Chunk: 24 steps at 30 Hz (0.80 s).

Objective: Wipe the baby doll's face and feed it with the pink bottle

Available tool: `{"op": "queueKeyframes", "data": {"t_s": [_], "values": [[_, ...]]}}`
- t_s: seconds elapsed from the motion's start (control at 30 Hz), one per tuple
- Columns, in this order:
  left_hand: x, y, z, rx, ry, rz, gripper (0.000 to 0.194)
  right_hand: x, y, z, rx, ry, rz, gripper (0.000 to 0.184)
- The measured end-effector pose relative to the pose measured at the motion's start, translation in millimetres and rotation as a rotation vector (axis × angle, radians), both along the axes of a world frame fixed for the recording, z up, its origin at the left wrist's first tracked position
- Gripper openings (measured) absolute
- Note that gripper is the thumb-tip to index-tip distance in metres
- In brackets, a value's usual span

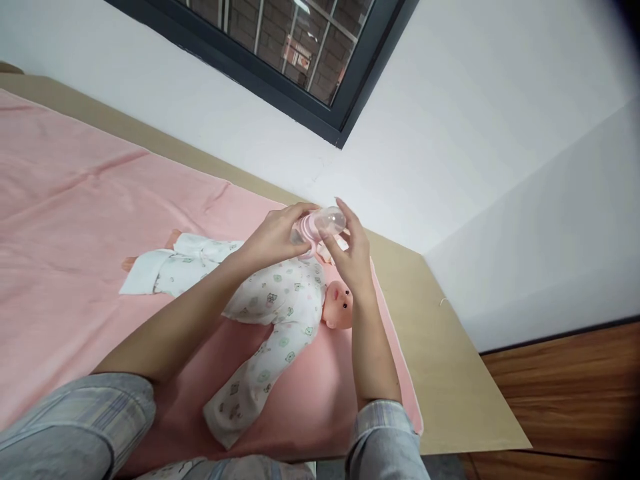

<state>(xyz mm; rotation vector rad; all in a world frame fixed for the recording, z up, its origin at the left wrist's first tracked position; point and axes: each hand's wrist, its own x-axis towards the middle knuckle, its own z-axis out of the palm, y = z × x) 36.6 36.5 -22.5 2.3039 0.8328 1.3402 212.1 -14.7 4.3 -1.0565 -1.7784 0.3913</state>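
Note:
A baby bottle (308, 228) with pink rings and a clear domed cap (332, 218) is held up over a baby doll (280, 287). My left hand (280, 235) is wrapped round the bottle's body from the left. On the right, the thumb and fingers of my right hand (353, 250) close round the domed cap, which appears to be on the bottle. The doll lies on its back in white printed clothes, one sleeve stretched toward me. Its head (337, 305) is partly covered by my right wrist. A small pink-and-white item (327, 249) behind my hands is mostly hidden.
A pink blanket (60, 200) lies under the doll, with some creases. The tan tabletop (425, 373) shows along the right and back edges. A white wall (465, 133) and a dark-framed window (345, 107) stand behind it. Wooden panelling (565, 387) is at lower right.

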Motion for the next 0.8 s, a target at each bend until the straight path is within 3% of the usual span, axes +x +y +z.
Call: {"op": "queueKeyframes", "data": {"t_s": [0.23,0.6,0.7,0.77,0.8], "values": [[11,-20,0.5,-0.049,0.089,0.078,0.067,7,-10,-18.3,-0.106,0.088,0.035,0.081],[25,-38,-3.9,-0.055,0.208,0.138,0.07,14,-17,-40.6,-0.123,0.189,0.043,0.081],[24,-52,5.6,-0.012,0.214,0.194,0.062,29,-11,-41.0,-0.099,0.203,-0.066,0.081],[18,-75,15.9,0.03,0.101,0.096,0.046,51,-3,-40.7,-0.056,0.202,-0.191,0.085],[14,-92,21.0,0.031,0.021,-0.017,0.037,65,2,-41.4,-0.03,0.192,-0.254,0.087]]}}
